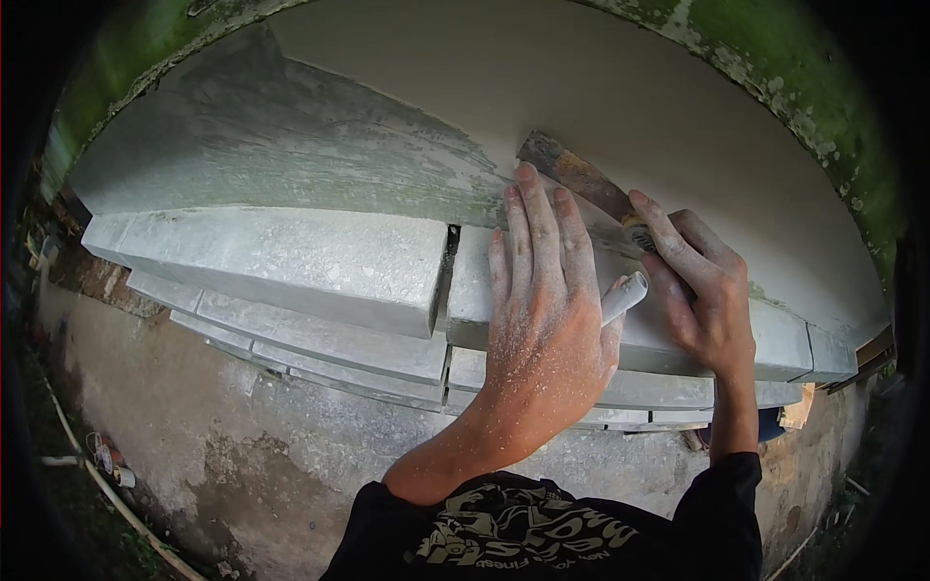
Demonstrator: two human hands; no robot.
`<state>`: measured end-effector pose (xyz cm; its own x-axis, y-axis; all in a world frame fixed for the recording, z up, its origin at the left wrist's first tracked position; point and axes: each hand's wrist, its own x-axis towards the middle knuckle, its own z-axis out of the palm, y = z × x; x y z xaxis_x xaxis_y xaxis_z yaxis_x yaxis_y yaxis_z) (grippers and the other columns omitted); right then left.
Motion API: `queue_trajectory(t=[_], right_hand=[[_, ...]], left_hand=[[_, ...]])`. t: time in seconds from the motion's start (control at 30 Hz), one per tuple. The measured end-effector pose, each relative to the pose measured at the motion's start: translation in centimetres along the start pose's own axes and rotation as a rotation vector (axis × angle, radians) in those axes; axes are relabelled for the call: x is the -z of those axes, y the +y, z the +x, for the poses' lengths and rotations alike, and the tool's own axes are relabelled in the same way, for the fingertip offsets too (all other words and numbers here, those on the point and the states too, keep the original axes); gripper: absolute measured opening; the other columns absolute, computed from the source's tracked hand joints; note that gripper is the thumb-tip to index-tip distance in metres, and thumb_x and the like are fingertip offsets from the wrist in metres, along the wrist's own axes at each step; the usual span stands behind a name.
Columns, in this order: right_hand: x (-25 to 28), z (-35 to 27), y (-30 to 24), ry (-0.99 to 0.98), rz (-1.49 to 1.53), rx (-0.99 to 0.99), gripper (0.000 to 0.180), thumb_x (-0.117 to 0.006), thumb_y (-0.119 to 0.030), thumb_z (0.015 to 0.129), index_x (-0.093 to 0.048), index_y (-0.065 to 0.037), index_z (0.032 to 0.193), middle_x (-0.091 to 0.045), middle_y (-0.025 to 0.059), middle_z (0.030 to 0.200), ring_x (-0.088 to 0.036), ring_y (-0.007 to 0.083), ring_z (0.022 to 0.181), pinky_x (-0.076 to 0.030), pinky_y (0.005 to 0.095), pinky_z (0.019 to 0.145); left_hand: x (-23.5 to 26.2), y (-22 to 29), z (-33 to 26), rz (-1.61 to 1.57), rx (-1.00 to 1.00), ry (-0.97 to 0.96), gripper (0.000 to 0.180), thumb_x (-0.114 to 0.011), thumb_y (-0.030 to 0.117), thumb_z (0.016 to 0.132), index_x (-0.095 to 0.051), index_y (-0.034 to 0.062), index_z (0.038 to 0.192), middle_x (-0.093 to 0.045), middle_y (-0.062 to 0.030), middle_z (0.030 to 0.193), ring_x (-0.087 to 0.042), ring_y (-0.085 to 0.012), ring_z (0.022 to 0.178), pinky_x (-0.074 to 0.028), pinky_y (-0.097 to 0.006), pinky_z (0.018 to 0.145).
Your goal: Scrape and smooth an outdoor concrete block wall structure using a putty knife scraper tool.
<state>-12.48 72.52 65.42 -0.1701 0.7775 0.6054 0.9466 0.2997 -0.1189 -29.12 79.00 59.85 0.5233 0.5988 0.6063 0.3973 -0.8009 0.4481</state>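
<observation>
My right hand [705, 281], dusted white, grips a putty knife [586, 184] by its short handle. The long, rust-brown blade lies against the grey wall surface [620, 107] and points up and left. Beside it my left hand [547, 300] reaches up with its back toward me, powdery and with fingers stretched over the wall. Between its thumb and palm sticks out a white rod-like handle [626, 297]; whatever it belongs to is hidden under the hand. Left of my fingers the wall is rougher, with greenish-grey streaks [387, 155]; to the right it looks smooth.
Below the wall runs a pale ledge of blocks [281, 257] with a dark gap [448, 266], and stepped courses under it. A green, peeling border [765, 77] frames the top. Stained concrete floor [291, 474] lies beneath. Small containers [111, 460] stand at far left.
</observation>
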Motion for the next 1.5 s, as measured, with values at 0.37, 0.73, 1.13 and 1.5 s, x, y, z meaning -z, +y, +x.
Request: queue_trajectory(t=[0.37,0.73,1.13,1.5], right_hand=[[-0.5,-1.8,-1.7,-0.048,0.069,0.007,0.063,-0.064,0.004,0.079,-0.062,-0.009,0.141,-0.061,0.0147,0.085,-0.061,0.0264,0.073,-0.050,0.0384,0.067],[1.5,-6.4,1.4,0.065,-0.039,-0.159,0.059,-0.065,0.001,0.082,-0.062,-0.007,0.140,-0.062,0.0141,0.087,-0.057,0.0254,0.070,-0.048,0.0335,0.066],[0.4,-5.9,1.3,0.101,-0.064,-0.123,0.059,-0.064,0.003,0.083,-0.062,-0.007,0.140,-0.062,0.0144,0.089,-0.058,0.0243,0.073,-0.049,0.0337,0.068],[1.3,-3.4,1.8,0.056,-0.005,-0.099,0.057,-0.064,0.002,0.081,-0.064,-0.006,0.137,-0.063,0.0144,0.084,-0.058,0.0253,0.070,-0.049,0.0346,0.068]], left_hand=[[1.9,-0.7,-3.1,0.014,0.109,-0.032,0.077,-0.056,0.017,0.097,-0.015,-0.0198,0.151,-0.004,-0.0426,0.160,-0.007,-0.0557,0.151,-0.017,-0.069,0.117],[-2.7,2.4,-0.6,-0.069,-0.093,-0.071,0.079,-0.054,0.026,0.101,-0.016,-0.0194,0.152,-0.006,-0.0413,0.161,-0.010,-0.0536,0.151,-0.014,-0.067,0.119],[-2.6,2.1,-0.5,-0.043,-0.088,-0.024,0.078,-0.056,0.024,0.100,-0.018,-0.0216,0.150,-0.008,-0.0432,0.159,-0.013,-0.0566,0.150,-0.020,-0.068,0.117],[-1.9,2.1,-0.2,-0.072,-0.090,-0.024,0.077,-0.056,0.018,0.097,-0.017,-0.0223,0.150,-0.005,-0.0444,0.159,-0.011,-0.0586,0.149,-0.021,-0.069,0.116]])
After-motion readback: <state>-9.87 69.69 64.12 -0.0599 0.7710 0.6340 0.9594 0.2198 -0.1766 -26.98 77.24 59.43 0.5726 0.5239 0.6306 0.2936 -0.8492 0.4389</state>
